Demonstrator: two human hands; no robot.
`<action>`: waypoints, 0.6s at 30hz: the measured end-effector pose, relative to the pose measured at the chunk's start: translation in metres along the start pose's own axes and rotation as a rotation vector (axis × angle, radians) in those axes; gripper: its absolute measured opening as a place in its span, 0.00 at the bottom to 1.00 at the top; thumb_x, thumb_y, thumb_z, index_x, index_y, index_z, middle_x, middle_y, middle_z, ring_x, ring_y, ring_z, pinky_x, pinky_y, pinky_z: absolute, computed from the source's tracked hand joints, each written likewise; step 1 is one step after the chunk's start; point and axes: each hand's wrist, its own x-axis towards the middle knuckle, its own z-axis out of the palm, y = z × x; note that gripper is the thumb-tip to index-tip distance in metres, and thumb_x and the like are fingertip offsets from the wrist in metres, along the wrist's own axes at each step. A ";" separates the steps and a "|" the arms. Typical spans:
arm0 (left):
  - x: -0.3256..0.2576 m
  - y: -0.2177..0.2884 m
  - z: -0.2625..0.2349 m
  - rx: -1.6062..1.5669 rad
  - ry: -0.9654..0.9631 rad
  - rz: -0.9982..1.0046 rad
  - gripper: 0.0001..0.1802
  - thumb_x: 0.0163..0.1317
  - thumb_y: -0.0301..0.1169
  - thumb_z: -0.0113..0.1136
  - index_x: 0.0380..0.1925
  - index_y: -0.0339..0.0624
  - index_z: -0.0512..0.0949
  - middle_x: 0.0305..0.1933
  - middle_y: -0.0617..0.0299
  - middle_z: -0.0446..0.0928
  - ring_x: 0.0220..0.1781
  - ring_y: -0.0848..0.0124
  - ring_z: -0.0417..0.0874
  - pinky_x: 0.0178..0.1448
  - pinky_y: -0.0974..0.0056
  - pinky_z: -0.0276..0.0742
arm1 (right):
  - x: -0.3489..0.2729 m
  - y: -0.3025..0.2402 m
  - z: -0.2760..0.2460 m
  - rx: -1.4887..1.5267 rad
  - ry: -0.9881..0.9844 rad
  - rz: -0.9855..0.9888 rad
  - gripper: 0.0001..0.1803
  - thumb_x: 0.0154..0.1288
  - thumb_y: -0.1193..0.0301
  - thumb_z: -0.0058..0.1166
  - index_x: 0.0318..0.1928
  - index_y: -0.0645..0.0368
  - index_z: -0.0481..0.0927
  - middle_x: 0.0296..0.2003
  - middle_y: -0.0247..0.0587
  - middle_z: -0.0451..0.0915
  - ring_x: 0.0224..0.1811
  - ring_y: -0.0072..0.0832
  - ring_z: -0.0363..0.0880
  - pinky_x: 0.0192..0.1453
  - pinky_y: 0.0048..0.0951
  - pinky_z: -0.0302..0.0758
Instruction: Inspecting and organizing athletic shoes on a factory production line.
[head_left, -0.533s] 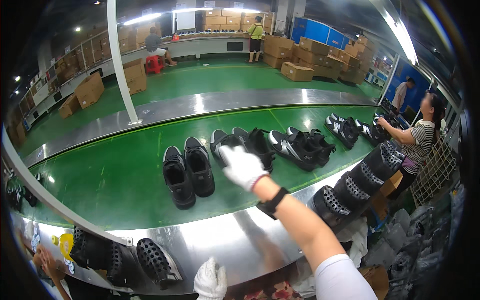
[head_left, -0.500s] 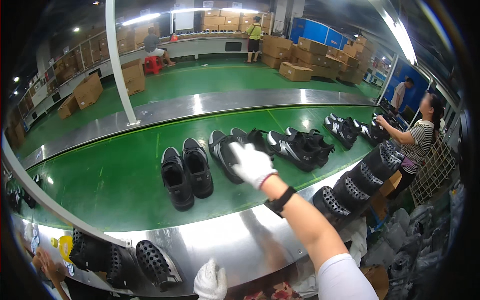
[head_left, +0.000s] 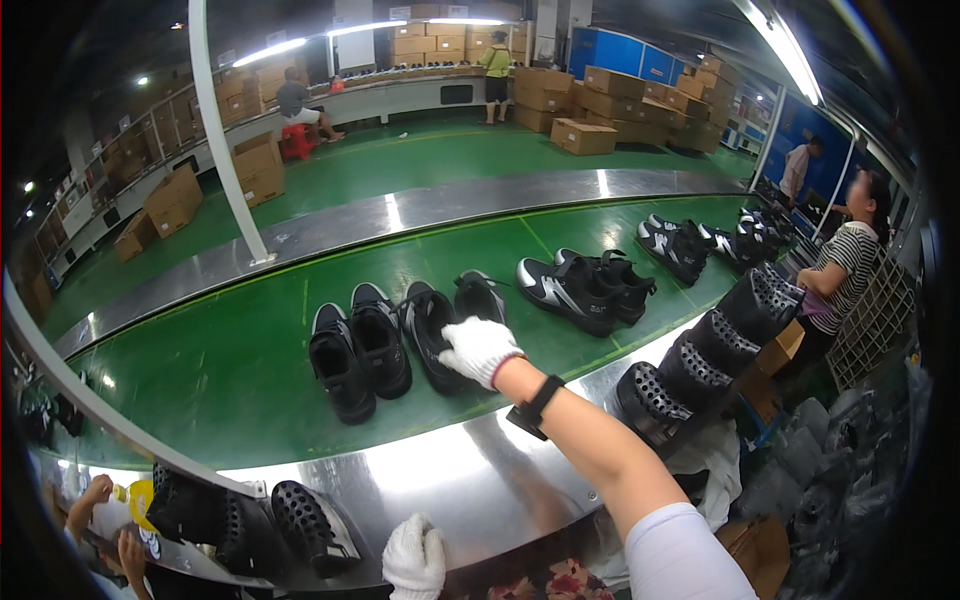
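My right hand [head_left: 480, 350], in a white glove with a black watch on the wrist, reaches over the steel rim onto the green conveyor belt [head_left: 240, 390]. It lies on the heel ends of a pair of black shoes [head_left: 432, 325]; whether the fingers grip them is hidden. Just left of that pair stands another black pair [head_left: 355, 350]. My left hand [head_left: 415, 555], also gloved, rests low at the steel edge [head_left: 440, 490] and holds nothing.
More black shoe pairs [head_left: 585, 290] lie further right on the belt. Black perforated shoe lasts [head_left: 715, 345] hang along the rim at right and lower left [head_left: 300, 520]. A person in a striped shirt [head_left: 845, 270] works at the right. Cardboard boxes [head_left: 585, 135] stand behind.
My right hand has drawn slightly back toward me and lower over the shoe pair. The shoes on the belt have shifted a little to the left. My left hand has stayed put.
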 end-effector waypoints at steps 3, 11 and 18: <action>0.005 -0.002 0.002 -0.176 -0.037 -0.151 0.20 0.62 0.26 0.61 0.54 0.28 0.75 0.38 0.46 0.80 0.39 0.47 0.82 0.44 0.49 0.79 | -0.064 -0.006 -0.016 0.010 0.058 -0.115 0.20 0.66 0.52 0.56 0.48 0.53 0.83 0.41 0.54 0.85 0.45 0.50 0.86 0.49 0.47 0.82; 0.064 0.036 0.025 -0.470 -0.054 -0.367 0.31 0.68 0.32 0.60 0.67 0.29 0.66 0.61 0.39 0.73 0.55 0.48 0.80 0.59 0.53 0.77 | -0.214 -0.015 -0.030 0.076 -0.042 -0.129 0.23 0.69 0.47 0.54 0.52 0.50 0.79 0.37 0.55 0.80 0.37 0.52 0.85 0.40 0.49 0.81; 0.053 0.050 0.030 -0.536 -0.168 -0.465 0.29 0.67 0.34 0.59 0.65 0.32 0.70 0.58 0.43 0.76 0.59 0.56 0.78 0.63 0.55 0.75 | -0.292 0.025 -0.008 0.332 0.071 -0.192 0.23 0.66 0.52 0.60 0.55 0.53 0.78 0.39 0.51 0.81 0.38 0.50 0.84 0.43 0.47 0.81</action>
